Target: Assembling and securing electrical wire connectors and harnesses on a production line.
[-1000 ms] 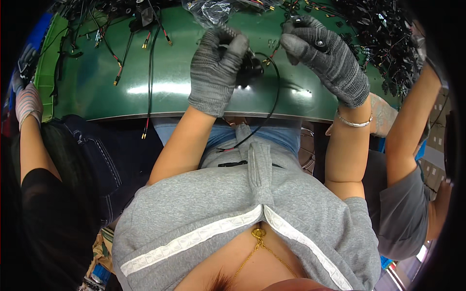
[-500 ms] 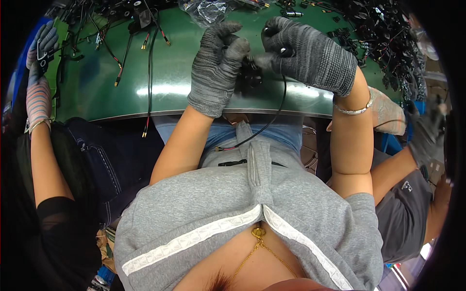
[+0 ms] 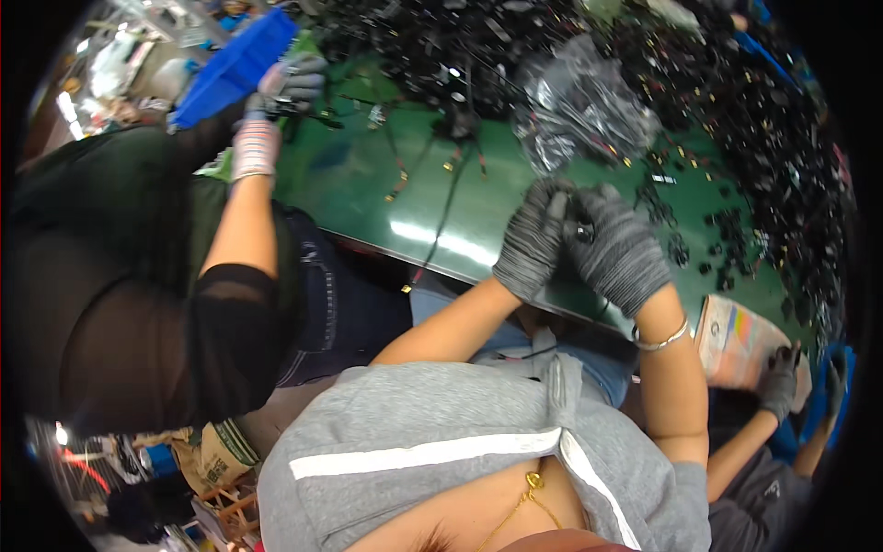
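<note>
Both my hands wear grey knitted gloves and meet over the near edge of the green table (image 3: 349,207). My left hand (image 3: 533,237) has its fingers drawn together, fingertips against the right glove; whatever they pinch is hidden. My right hand (image 3: 621,247) is closed around a small black part (image 3: 583,231), of which only a dark rounded bit shows between the gloves. Beyond my fingertips lies a crumpled clear plastic bag (image 3: 584,110). To the left, a black cable (image 3: 448,207) with a small gold-coloured connector at its end hangs over the table edge.
A heap of black parts (image 3: 441,46) runs along the back and right of the table, with several small black pieces (image 3: 727,235) nearer. At left, a co-worker's gloved hand (image 3: 299,81) is beside a blue bin (image 3: 235,74). A co-worker's gloved hand (image 3: 780,385) touches a printed sack (image 3: 731,340).
The view has swung left and shows more of the table and the left co-worker. My hands, apart before, are now together. The cable that hung from my right hand no longer shows clearly.
</note>
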`<state>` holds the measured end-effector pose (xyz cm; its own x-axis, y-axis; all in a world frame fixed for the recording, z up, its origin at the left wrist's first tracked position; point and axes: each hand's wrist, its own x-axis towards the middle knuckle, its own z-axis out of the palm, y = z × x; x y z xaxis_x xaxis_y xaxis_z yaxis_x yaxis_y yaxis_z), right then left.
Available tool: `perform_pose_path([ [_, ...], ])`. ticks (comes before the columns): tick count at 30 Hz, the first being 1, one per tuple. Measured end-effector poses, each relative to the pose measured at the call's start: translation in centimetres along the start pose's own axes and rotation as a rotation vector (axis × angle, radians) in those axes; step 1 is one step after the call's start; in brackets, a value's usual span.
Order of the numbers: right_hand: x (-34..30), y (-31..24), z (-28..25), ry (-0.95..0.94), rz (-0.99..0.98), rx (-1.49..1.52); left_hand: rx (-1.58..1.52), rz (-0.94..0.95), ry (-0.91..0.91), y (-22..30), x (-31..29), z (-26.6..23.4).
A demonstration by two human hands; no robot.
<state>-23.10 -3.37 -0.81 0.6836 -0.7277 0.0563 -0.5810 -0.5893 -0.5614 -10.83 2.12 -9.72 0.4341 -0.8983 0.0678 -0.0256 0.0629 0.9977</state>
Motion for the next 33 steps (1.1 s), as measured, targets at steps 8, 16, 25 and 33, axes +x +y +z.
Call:
perform_pose_path([
  [8,0.0,-1.2,3.5,0.274,-0.06,0.157,-0.75,-0.039,-0.034,-1.5,0.0,0.4],
  [16,-0.9,3.3,-1.8,0.041,-0.04,0.578,-0.41,0.085,0.068,0.9,0.4,-0.7],
  [25,-1.7,3.9,3.2,0.02,-0.132,0.129,-0.092,0.104,0.143,2.3,-0.8,0.3],
  [33,-2.2,5.4,1.4,0.026,0.098,0.005,-0.19,0.105,0.099,1.4,0.0,-0.1],
])
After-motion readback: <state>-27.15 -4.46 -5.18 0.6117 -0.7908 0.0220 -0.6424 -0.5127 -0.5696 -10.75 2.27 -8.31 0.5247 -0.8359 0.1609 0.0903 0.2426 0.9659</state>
